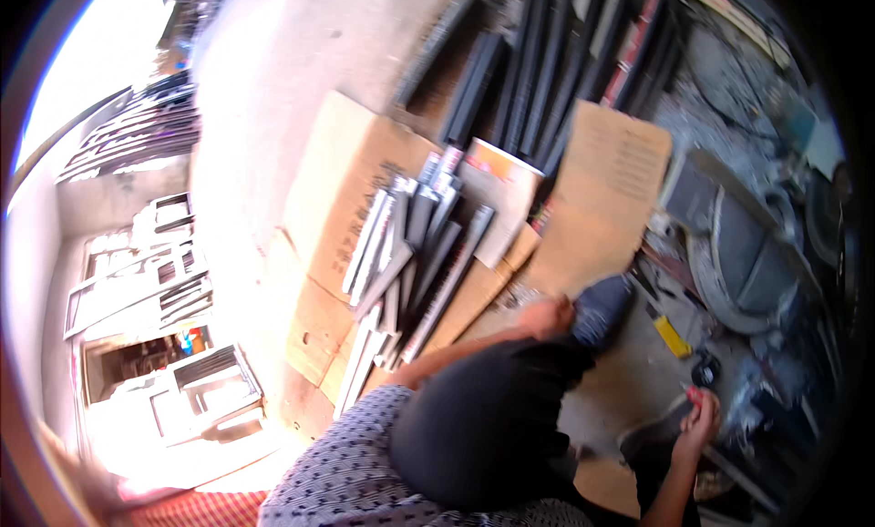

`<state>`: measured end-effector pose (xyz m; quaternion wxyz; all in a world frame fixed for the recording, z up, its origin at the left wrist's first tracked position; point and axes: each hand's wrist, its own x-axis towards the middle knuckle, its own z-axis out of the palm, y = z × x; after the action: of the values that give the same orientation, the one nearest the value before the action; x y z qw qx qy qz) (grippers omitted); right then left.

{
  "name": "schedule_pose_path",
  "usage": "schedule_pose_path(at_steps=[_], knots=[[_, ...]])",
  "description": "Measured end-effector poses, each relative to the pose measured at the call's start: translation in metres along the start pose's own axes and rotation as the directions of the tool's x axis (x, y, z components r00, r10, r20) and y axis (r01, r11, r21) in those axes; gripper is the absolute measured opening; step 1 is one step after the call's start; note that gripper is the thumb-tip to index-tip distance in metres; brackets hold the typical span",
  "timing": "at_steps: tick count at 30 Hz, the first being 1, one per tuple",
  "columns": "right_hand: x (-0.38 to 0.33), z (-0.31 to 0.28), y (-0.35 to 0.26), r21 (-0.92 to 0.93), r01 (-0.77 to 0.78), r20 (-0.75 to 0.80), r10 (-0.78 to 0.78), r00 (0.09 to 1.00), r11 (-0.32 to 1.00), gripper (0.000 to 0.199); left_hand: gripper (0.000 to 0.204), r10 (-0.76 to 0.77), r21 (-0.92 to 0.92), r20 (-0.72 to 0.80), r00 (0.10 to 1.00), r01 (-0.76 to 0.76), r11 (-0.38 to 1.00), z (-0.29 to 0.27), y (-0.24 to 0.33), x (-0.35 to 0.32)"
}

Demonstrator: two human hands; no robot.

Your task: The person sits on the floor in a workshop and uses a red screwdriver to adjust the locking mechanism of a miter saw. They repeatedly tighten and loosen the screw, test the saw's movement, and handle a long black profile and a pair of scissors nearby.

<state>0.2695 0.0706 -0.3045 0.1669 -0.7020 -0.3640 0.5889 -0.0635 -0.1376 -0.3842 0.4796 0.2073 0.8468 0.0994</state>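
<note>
My left hand [547,316] rests low by the toe of my dark blue shoe [603,310]. Its fingers look curled in, and whatever they may hold is too small to make out. On the right, my right hand [700,419] pinches a small red thing [694,395], whose kind is unclear. Just beyond that hand lies a small round black object [705,369]. A tool with a yellow grip [672,337] is on the floor a little farther off. Cut metal profile pieces [419,235] are heaped to the left of my left hand, on flattened cardboard [314,299].
Long dark metal bars [547,71] lie beyond the heap. A loose cardboard sheet [602,190] stands between them and my shoe. A grey round-bodied machine [738,254] fills the right side. Metal frames [200,390] are stacked at far left.
</note>
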Motion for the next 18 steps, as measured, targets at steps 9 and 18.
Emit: schedule_pose_path(at_steps=[9,18], knots=[[0.031,-0.018,0.062,-0.04,-0.113,0.098,0.117,0.988,0.993,0.02,0.045,0.22,-0.103,0.131,0.967,-0.207,0.973,-0.026,0.015,0.0],[0.083,-0.059,0.121,0.011,-0.129,0.054,0.129,0.99,0.992,0.015,0.044,0.176,-0.007,0.123,0.977,-0.176,0.984,-0.005,-0.001,0.027]])
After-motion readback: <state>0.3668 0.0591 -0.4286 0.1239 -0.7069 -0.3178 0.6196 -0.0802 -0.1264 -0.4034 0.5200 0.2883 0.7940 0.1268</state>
